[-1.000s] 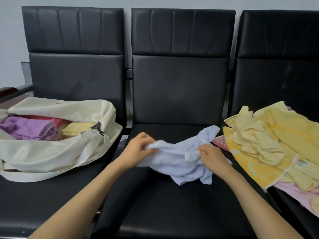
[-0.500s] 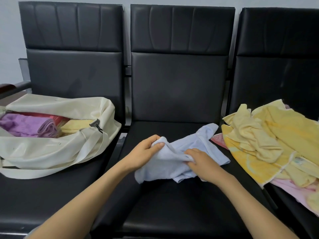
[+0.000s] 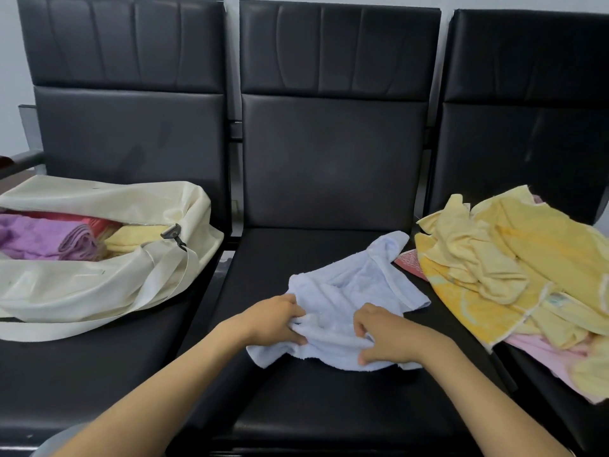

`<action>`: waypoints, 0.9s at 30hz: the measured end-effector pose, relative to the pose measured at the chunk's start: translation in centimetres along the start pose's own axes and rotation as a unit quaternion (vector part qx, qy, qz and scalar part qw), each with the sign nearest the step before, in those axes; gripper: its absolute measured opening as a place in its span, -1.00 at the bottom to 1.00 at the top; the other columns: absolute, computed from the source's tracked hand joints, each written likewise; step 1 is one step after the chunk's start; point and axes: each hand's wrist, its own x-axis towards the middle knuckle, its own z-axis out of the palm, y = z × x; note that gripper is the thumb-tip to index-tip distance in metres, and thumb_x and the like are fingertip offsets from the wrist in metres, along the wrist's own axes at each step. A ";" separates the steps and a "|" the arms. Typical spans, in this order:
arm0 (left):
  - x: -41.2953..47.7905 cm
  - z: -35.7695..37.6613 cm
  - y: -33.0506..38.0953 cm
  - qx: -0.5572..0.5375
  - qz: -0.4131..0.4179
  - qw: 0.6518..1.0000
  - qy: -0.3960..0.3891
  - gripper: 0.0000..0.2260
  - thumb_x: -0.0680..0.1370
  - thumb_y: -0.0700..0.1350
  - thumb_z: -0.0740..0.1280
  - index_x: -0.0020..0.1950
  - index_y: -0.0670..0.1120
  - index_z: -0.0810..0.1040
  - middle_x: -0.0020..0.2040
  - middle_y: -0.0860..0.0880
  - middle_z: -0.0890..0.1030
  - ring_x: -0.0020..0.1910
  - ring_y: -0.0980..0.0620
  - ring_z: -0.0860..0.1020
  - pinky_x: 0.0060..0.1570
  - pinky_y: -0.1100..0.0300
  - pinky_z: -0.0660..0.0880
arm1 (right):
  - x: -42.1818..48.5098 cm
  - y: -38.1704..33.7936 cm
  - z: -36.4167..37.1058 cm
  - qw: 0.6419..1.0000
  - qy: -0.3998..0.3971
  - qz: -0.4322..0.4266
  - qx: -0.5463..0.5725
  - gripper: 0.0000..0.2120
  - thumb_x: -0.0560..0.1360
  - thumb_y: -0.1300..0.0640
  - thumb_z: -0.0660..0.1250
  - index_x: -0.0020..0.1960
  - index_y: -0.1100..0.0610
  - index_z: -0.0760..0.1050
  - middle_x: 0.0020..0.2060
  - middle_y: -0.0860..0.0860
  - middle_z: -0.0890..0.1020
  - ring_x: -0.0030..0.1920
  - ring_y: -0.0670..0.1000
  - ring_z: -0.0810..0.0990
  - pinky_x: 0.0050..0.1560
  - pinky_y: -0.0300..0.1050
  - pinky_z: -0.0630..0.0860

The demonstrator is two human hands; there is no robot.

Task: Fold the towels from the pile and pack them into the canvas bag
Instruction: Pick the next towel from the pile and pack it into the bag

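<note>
Canvas bag point(image 3: 99, 285), left of frame, already holds folded towels; pile point(image 3: 514, 275) waits at right; left hand point(image 3: 275, 321) and right hand point(image 3: 384, 338) pinch the crumpled blue towel point(image 3: 349, 291), centre, unfolded.

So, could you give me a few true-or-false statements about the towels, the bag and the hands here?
1. The left hand and the right hand both grip the light blue towel on the middle seat. True.
2. The canvas bag is closed. False: it lies open, with a purple towel showing inside.
3. The pile of yellow towels lies on the right seat. True.
4. The light blue towel is neatly folded. False: it is crumpled.
</note>
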 end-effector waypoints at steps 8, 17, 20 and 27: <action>-0.4 -0.2 1.2 -0.224 -0.004 0.965 0.135 -0.86 0.53 -0.31 0.13 -0.04 -0.08 0.31 -0.10 -0.03 0.58 -0.13 0.08 0.53 -0.10 0.23 0.44 | 1.3 -0.3 0.6 0.998 0.056 0.029 0.003 -0.73 0.62 0.04 0.16 0.28 0.11 0.33 0.07 -0.01 0.39 0.02 -0.03 0.39 -0.05 -0.18 0.32; -0.4 -1.1 2.3 -0.168 -0.044 0.979 0.110 -0.72 0.37 0.15 0.45 -0.02 0.13 0.47 -0.17 0.07 0.65 -0.21 0.17 0.61 -0.22 0.27 0.50 | 0.6 -0.3 -1.6 0.968 0.204 0.020 0.143 -0.91 0.57 0.07 0.16 -0.04 0.03 0.24 -0.22 0.00 0.47 -0.26 -0.01 0.46 -0.28 -0.12 0.36; -0.4 -1.3 1.7 0.022 -0.049 0.991 0.126 -0.84 0.45 0.11 0.31 -0.10 0.04 0.47 -0.16 0.05 0.53 -0.17 0.02 0.57 -0.15 0.10 0.53 | 0.1 -0.3 -2.4 0.959 0.202 -0.009 0.196 -0.88 0.58 0.04 0.15 -0.08 -0.03 0.21 -0.26 -0.03 0.44 -0.30 -0.08 0.41 -0.30 -0.21 0.32; -2.4 -3.7 0.3 -0.197 -0.003 0.980 0.035 -0.85 0.51 0.07 0.33 -0.02 0.02 0.57 -0.07 0.04 0.66 -0.02 0.08 0.62 0.09 0.11 0.54 | -0.5 0.1 -2.8 0.964 0.073 -0.018 0.256 -0.88 0.61 0.00 0.19 -0.11 -0.13 0.32 -0.23 -0.09 0.43 -0.22 -0.12 0.44 -0.21 -0.24 0.37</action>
